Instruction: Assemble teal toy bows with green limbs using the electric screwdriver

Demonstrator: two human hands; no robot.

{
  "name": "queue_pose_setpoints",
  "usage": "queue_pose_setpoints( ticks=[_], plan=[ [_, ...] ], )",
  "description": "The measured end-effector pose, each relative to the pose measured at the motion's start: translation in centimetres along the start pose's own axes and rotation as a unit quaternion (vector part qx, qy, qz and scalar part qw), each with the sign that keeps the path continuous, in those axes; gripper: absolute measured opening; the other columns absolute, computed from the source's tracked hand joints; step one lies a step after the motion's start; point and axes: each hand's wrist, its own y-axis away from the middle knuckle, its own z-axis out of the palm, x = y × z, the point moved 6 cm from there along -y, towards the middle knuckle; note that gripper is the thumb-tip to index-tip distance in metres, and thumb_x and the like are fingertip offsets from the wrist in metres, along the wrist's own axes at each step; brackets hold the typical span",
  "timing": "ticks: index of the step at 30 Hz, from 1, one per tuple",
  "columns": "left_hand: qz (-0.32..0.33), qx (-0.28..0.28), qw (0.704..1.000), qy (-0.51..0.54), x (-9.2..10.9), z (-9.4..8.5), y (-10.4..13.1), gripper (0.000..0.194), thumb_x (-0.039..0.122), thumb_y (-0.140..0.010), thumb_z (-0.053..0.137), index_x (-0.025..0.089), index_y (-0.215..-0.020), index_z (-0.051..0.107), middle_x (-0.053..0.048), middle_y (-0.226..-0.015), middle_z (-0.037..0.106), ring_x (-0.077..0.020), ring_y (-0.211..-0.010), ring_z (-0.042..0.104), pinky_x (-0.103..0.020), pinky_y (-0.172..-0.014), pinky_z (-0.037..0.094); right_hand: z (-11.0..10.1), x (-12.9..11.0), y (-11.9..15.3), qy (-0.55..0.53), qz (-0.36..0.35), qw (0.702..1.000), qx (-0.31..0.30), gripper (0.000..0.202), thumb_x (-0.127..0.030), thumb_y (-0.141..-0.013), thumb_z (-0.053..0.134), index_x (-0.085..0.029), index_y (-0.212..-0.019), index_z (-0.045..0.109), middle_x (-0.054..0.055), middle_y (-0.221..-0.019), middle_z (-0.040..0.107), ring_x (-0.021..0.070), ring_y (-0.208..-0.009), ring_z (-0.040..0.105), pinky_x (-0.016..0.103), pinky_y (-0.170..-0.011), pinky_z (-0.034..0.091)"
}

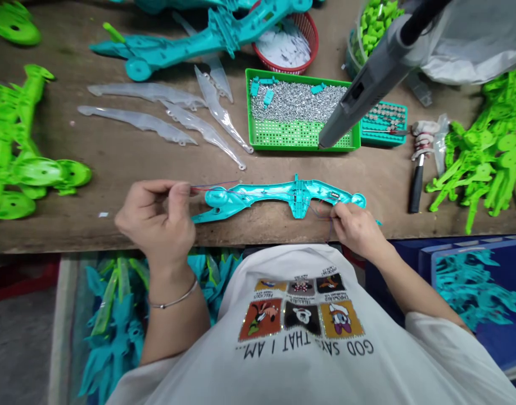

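Note:
A long turquoise plastic shell half (270, 192) lies on the bench in front of me, its ribbed inner side up. Thin red and blue wires (216, 186) run along it. My left hand (161, 216) is closed in a pinch on the wires, just beyond the shell's left end. At the right part of the shell, my right hand (359, 228) is closed, fingertips at the wires beside a small dark piece (334, 194) set in the shell. What exactly those right fingertips grip is too small to make out.
Behind the shell stand a green tray (300, 147) of screws and a teal box (384, 138). A grey electric screwdriver (359, 84) hangs over the tray. Clear plastic blades (144, 121) lie left; lime-green parts (481, 152) are heaped right, near a black-handled tool (417, 185).

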Motion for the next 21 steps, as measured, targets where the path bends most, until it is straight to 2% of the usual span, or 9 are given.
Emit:
queue_pose_setpoints(
  ticks=[2,5,9,12,16,18,21],
  plan=[
    [0.036,0.050,0.998,0.005,0.7,-0.5,0.0,0.023,0.041,-0.090,0.070,0.018,-0.089,0.069,-0.002,-0.082,0.074,-0.0190,-0.076,0.072,-0.032,-0.077,0.055,0.2,0.4,-0.7,-0.076,-0.024,0.996,0.038,0.013,-0.017,-0.098,0.048,-0.021,-0.100,0.061,0.009,-0.090,0.072,0.0214,-0.081,0.066,0.032,-0.074,0.046],
    [0.054,0.062,0.997,-0.001,0.8,-1.1,-0.1,0.023,0.040,-0.088,0.071,0.018,-0.088,0.071,-0.002,-0.077,0.075,-0.0186,-0.072,0.072,-0.031,-0.072,0.056,0.3,1.0,-1.4,-0.151,-0.029,0.984,0.086,0.014,-0.023,-0.100,0.052,-0.021,-0.107,0.064,0.008,-0.099,0.076,0.0179,-0.076,0.068,0.031,-0.074,0.051],
    [0.078,0.125,0.989,-0.001,-0.1,-3.3,-0.6,0.021,0.037,-0.085,0.074,0.016,-0.086,0.073,-0.003,-0.072,0.073,-0.0202,-0.068,0.072,-0.033,-0.071,0.056,0.9,1.4,-1.9,-0.185,0.001,0.977,0.104,0.017,-0.034,-0.101,0.059,-0.024,-0.107,0.072,0.005,-0.101,0.079,0.0139,-0.061,0.063,0.031,-0.068,0.050],
    [0.060,0.164,0.984,0.038,-1.2,-4.5,-1.4,0.015,0.033,-0.085,0.071,0.018,-0.085,0.070,-0.001,-0.070,0.070,-0.0196,-0.064,0.072,-0.032,-0.066,0.057,1.1,1.5,-2.3,-0.189,0.035,0.973,0.125,0.020,-0.042,-0.098,0.066,-0.024,-0.099,0.074,0.004,-0.093,0.078,0.0140,-0.058,0.059,0.032,-0.065,0.050],
    [0.013,0.157,0.986,0.058,-2.4,-4.3,-2.4,0.013,0.030,-0.084,0.068,0.018,-0.083,0.063,0.002,-0.067,0.068,-0.0170,-0.063,0.072,-0.031,-0.066,0.058,0.8,1.0,-2.7,-0.134,0.022,0.980,0.149,0.024,-0.042,-0.094,0.070,-0.021,-0.104,0.074,0.007,-0.092,0.070,0.0177,-0.070,0.062,0.032,-0.067,0.049],
    [-0.002,0.151,0.987,0.054,-2.9,-3.9,-2.7,0.017,0.033,-0.084,0.068,0.017,-0.085,0.062,0.002,-0.068,0.068,-0.0150,-0.062,0.070,-0.029,-0.067,0.058,0.8,0.7,-2.9,-0.111,0.000,0.984,0.138,0.022,-0.037,-0.097,0.065,-0.020,-0.109,0.073,0.008,-0.096,0.068,0.0189,-0.076,0.064,0.032,-0.069,0.049],
    [-0.026,0.149,0.985,0.085,-3.3,-3.2,-2.9,0.022,0.036,-0.086,0.070,0.015,-0.088,0.065,0.001,-0.070,0.070,-0.0127,-0.064,0.069,-0.028,-0.070,0.058,0.8,1.1,-2.9,-0.101,-0.012,0.985,0.139,0.018,-0.027,-0.098,0.057,-0.020,-0.102,0.073,0.008,-0.093,0.067,0.0197,-0.078,0.065,0.032,-0.071,0.050]
  ],
)
